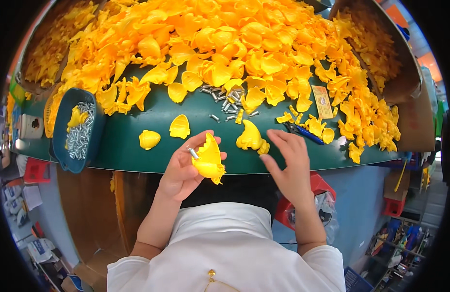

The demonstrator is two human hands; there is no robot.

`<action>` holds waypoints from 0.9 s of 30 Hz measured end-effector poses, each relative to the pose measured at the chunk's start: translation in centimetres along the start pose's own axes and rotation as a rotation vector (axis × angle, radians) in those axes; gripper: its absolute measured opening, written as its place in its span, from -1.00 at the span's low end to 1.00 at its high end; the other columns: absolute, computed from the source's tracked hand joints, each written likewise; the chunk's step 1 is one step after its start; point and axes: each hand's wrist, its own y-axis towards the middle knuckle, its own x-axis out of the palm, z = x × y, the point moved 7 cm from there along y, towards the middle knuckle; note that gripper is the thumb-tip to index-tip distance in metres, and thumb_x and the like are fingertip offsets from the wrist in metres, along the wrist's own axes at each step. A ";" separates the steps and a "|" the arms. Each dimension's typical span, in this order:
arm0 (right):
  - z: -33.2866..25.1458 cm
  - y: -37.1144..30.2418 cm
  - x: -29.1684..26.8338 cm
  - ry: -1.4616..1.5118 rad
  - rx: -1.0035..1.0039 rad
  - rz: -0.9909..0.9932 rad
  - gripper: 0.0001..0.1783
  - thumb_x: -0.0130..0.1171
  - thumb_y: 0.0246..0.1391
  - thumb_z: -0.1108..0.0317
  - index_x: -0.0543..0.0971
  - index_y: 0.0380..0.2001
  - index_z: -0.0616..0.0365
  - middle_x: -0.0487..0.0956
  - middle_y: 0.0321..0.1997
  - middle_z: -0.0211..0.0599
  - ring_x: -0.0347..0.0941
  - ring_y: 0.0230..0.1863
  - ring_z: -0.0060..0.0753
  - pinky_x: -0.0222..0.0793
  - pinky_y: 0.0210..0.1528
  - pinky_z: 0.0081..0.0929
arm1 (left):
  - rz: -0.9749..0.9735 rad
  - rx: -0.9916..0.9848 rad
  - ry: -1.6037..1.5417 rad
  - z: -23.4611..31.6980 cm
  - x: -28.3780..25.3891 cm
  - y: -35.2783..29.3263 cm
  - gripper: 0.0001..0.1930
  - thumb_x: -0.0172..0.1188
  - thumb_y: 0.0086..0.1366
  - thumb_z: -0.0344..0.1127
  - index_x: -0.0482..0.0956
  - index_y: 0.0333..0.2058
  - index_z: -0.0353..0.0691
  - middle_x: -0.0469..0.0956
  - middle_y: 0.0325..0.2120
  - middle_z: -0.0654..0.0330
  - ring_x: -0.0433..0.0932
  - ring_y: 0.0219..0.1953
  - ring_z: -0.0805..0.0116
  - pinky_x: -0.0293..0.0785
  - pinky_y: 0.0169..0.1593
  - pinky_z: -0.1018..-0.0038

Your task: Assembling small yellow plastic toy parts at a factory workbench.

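Note:
In my left hand [178,173] is a yellow plastic shell half [210,160], hollow side showing, with a small metal pin [193,153] sticking out of it. My right hand [289,158] has its fingers apart and holds nothing. Close to its fingertips, near the table edge, lies a curved yellow plastic piece [251,135]. Two rounded yellow shells, one [179,126] and another [149,139], rest on the green tabletop [200,114] beyond my left hand. Several loose metal pins [230,104] are scattered in front of the big heap.
A large heap of yellow plastic parts [225,39] covers the table's far side. At left stands a teal bin [62,141] of metal pins. Blue-handled pliers [305,132] and a printed card [322,101] lie at right. Boxes of yellow parts flank the heap. A red stool [322,184] is below.

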 end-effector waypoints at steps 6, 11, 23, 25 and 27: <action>-0.6 -0.1 4.2 0.000 -0.127 0.107 -0.40 0.31 -0.15 0.31 0.42 0.02 0.21 0.41 0.08 -0.11 0.32 0.03 -0.02 0.24 0.06 -0.32 | 0.049 0.090 0.177 0.3 0.8 0.0 -0.19 0.38 -0.14 -0.53 0.21 0.14 -0.35 0.32 0.07 0.06 0.41 0.05 0.12 0.40 0.08 0.28; -4.1 0.1 2.7 0.943 -0.034 -0.135 -0.46 0.16 -0.08 0.48 0.39 0.05 0.32 0.40 0.10 0.00 0.28 0.16 -0.21 0.13 0.20 -0.39 | 0.061 0.150 0.254 1.0 1.1 -0.2 -0.17 0.39 -0.18 -0.60 0.21 0.14 -0.37 0.30 0.08 0.05 0.35 0.09 0.20 0.38 0.11 0.32; -5.2 0.0 3.3 0.774 -0.135 -0.153 -0.48 0.19 -0.10 0.48 0.42 0.02 0.34 0.40 0.08 0.03 0.33 0.12 -0.17 0.30 0.10 -0.39 | -0.036 0.161 0.377 1.4 2.0 -0.2 -0.22 0.35 -0.19 -0.69 0.29 0.10 -0.32 0.20 0.10 0.16 0.31 0.08 0.27 0.47 0.04 0.37; -5.3 -0.1 3.4 0.766 -0.153 -0.152 -0.48 0.19 -0.10 0.50 0.42 0.02 0.34 0.39 0.08 0.03 0.34 0.12 -0.17 0.32 0.08 -0.39 | -0.083 0.234 0.478 1.6 2.1 -0.3 -0.24 0.35 -0.18 -0.68 0.31 0.10 -0.29 0.20 0.10 0.16 0.30 0.10 0.25 0.48 0.04 0.36; -5.2 -0.1 3.9 0.850 -0.108 -0.206 -0.50 0.17 -0.09 0.53 0.42 0.01 0.35 0.38 0.09 0.00 0.33 0.13 -0.18 0.34 0.07 -0.40 | -0.095 0.252 0.496 1.8 2.0 -0.3 -0.24 0.35 -0.17 -0.67 0.31 0.09 -0.28 0.22 0.09 0.14 0.28 0.12 0.25 0.48 0.04 0.36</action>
